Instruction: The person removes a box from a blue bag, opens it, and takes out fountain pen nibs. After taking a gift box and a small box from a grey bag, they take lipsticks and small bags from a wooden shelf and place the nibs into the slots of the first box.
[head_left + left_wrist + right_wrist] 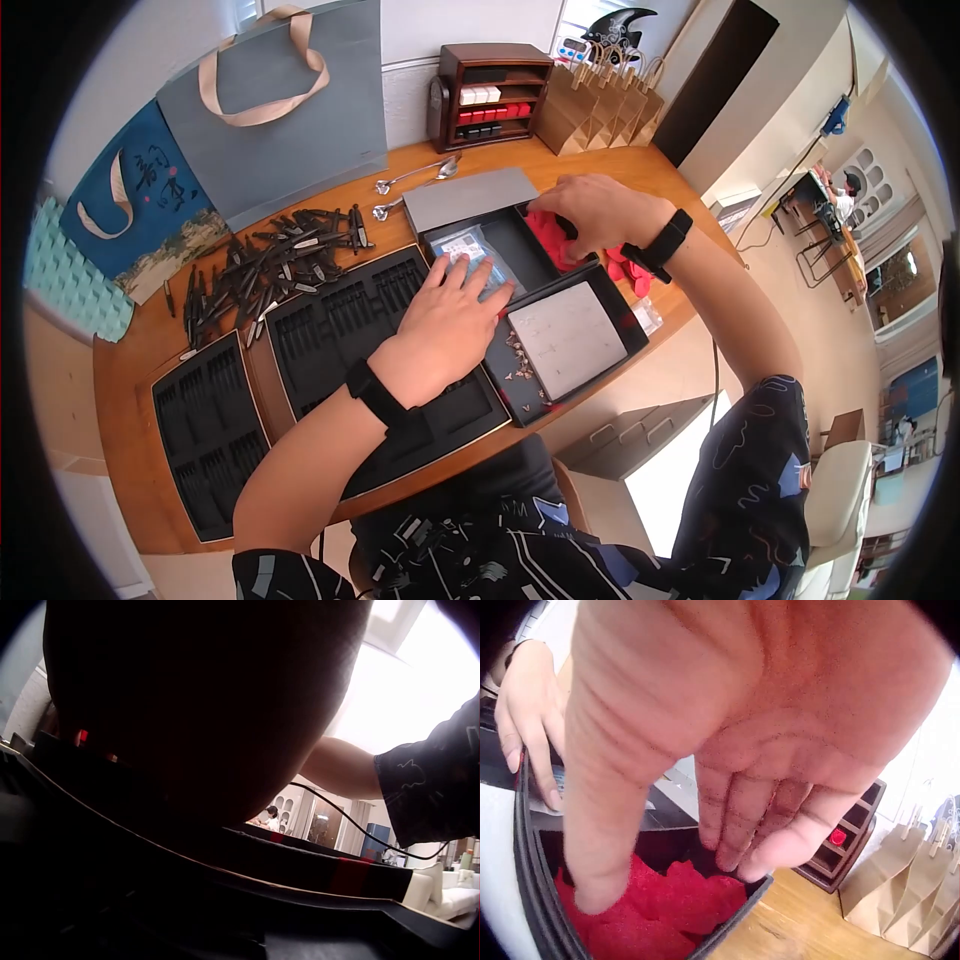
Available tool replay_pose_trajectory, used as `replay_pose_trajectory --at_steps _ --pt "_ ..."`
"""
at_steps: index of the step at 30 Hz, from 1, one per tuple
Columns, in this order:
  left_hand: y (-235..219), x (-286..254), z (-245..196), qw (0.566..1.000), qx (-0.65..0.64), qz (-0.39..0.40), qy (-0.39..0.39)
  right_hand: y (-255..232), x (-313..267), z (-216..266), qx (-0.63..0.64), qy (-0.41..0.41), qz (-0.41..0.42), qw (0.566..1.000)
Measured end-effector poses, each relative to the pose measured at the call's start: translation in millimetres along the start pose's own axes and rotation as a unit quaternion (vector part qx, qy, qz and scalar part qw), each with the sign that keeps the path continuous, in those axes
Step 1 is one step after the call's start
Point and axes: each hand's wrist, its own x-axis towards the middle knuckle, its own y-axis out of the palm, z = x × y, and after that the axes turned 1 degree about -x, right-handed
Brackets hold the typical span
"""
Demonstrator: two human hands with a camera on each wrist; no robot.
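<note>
R hand [605, 210] reaches palm-down into the end section of a dark box [724, 934]. Its thumb is on the crumpled red pieces [660, 907] inside; the other fingers, slightly bent, point down near the box's corner. Thumb & fingers are well apart w/ nothing clamped btwn them that shows. More red pieces lie outside the box, just beside the R wrist.

L hand [440, 330] is palm-down w/ fingers spread apart, fingertips over a clear plastic packet [466, 246] in the box's next section; can't tell how firmly it presses. Black bands on both wrists.

Nearer the person, beside that section: an open black tray [632, 335] w/ a pale flat slab [567, 338] & small metallic bits [518, 362] along its L side. Grey lid [470, 198] is at the box's far side.

L of the box, 2 black moulded trays: a big one [310, 335], partly under the L forearm, & a smaller one [205, 420]. Beyond them, a loose pile of slim dark tools [290, 250]. Metal spoons [447, 170] lie nr the lid.

At the back of the wooden table [130, 400]: a blue bag [150, 190], a tall grey bag [280, 150], a small brown shelf [495, 90] w/ white, red & black boxes, & brown paper bags [600, 115].
</note>
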Motion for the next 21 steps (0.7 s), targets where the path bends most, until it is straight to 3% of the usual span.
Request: replay_pose_trajectory --at_steps 4,8,10,14,17,19,21 --pt "-2 1 -1 1.0 -0.006 0.001 -0.002 0 9 8 0.006 0.001 0.078 0.997" --pt "0 0 0 1.0 -0.003 -0.002 -0.001 10 12 1 0.013 -0.046 0.033 0.998" --pt "1 0 1 1.0 -0.009 -0.007 -0.001 9 11 4 0.044 -0.007 0.075 0.996" --pt "0 1 1 1.0 -0.01 -0.001 -0.002 11 4 -1 0.065 -0.006 0.071 0.995" --pt "1 1 1 1.0 -0.006 -0.002 -0.002 6 -10 -10 0.161 0.023 0.065 0.985" --pt "1 1 1 1.0 -0.005 0.003 -0.004 0 -28 -21 0.238 0.058 -0.038 0.969" --pt "2 1 1 1.0 -0.006 0.002 -0.005 -11 -51 -29 0.26 0.085 -0.056 0.96"
